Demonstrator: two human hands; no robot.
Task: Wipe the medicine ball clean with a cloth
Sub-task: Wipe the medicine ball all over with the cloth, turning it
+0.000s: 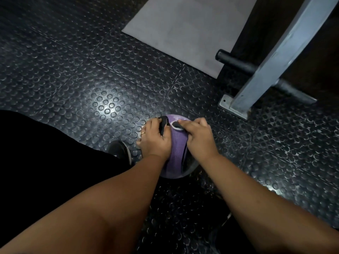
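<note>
Purple medicine ball (pixel 176 149) on studded floor (pixel 91 88), left hand (pixel 156 138) gripping black handle (pixel 163 123), right hand (pixel 199 138) gripping second handle (pixel 184 158)

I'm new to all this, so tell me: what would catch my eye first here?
The purple medicine ball sits low in the middle, on the studded dark floor, gripped by the left hand at its black handle and the right hand on its other side. A grey metal post rises at upper right beside a pale mat.
</note>
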